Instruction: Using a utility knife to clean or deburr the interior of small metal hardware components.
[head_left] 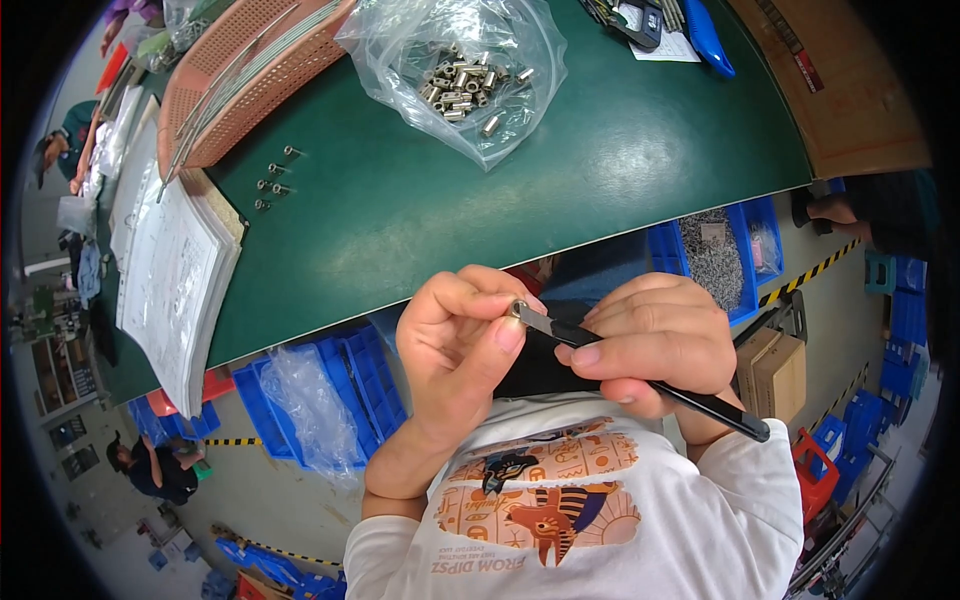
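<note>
My left hand [450, 345] pinches a small metal sleeve [517, 308] between thumb and forefinger, just off the table's near edge. In my right hand [655, 345] is a black utility knife [722, 408], its handle slanting down to the right under the fingers. The blade's tip meets the sleeve, or lies right at its end; I cannot tell which. Beyond my hands, an open clear plastic bag [400, 95] lies on the green table [420, 215] with a heap of similar metal sleeves [465, 82] in it. Several loose sleeves [277, 188] stand or lie at the left.
A pink perforated basket [235, 110] with long thin rods and a stack of papers [180, 270] occupy the table's left side. A blue-handled tool [708, 38] lies at the far right, near a cardboard box [850, 100]. Blue bins [745, 250] stand below the near edge.
</note>
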